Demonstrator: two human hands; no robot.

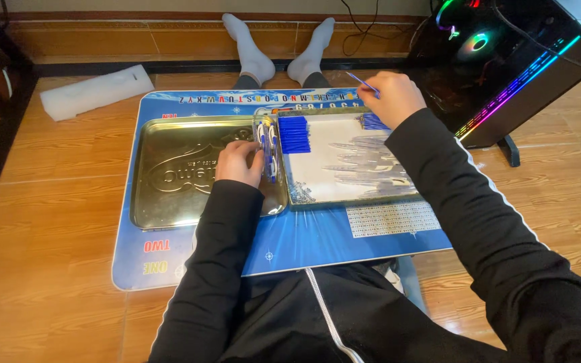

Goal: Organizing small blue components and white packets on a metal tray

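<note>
The white foam block (95, 91) lies at the far left on the wooden floor, well apart from the work area. The blue mat (317, 238) covers the floor in front of the seated person and carries both trays.

The left metal tray (169, 202) holds no loose parts that can be seen. The left hand (238, 163) rests over its right rim, fingers curled around a bundle of white-and-blue pens (267, 146) held upright on the rim.

The right tray (317, 181) touches the left tray edge to edge. It holds a stack of blue refills (294, 133) at its far left corner, a smaller blue cluster (372, 122) under the right hand, and a row of clear pen barrels (368, 165) across its middle. Judged from the many loose parts, most of the assembly remains to be done.

The right hand (390, 96) is closed in a pinch on a single thin blue refill (360, 82), raised above the far right corner of the tray.

A lit computer case (506, 60) stands just beside the right arm and limits movement on that side. Open floor lies to the left.
</note>
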